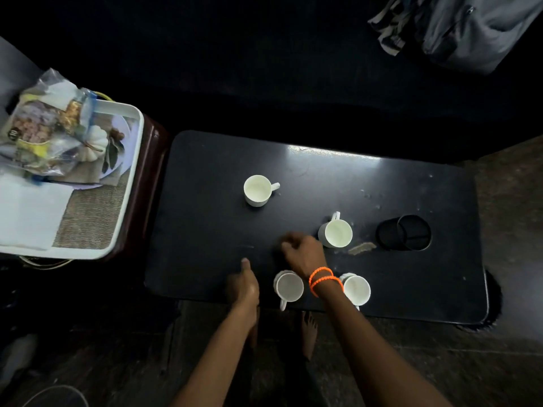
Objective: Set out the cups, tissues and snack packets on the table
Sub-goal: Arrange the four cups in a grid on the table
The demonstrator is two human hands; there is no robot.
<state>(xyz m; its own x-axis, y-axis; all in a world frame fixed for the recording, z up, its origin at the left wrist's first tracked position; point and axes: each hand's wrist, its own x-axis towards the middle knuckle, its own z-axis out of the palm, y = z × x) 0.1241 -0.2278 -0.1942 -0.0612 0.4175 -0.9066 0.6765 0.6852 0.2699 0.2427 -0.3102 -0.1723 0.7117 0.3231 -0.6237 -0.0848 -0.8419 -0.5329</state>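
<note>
A white tray [129, 183] with rounded corners is sitting left of the table, off its left edge, on a dark red stand [147, 177]. Clear crinkled snack packets [44, 133] are lying heaped at the tray's far end, and flat white tissues [26, 212] are lying at its near left corner over a woven brown mat [91, 212].

The table [205, 186] is showing a dark, glossy top with rounded corners and pale scuffs toward its right side. Four plain white handled cups are standing upright on it. The far cup [257, 190] is standing near the middle, handle pointing right. The left hand [243, 284] is hovering at the near edge, fingers curled in and thumb sticking out, holding nothing. Just right of it the near cup [289, 287] is standing at the near edge, handle toward the person. The right hand [302, 254], orange bands [324, 279] on its wrist, is hanging loosely curled above the table, gripping nothing visible. The third cup [336, 232] is standing just right of that hand, and the fourth cup [356, 289] at the near edge. A black mesh holder [404, 232] is standing toward the right edge.
</note>
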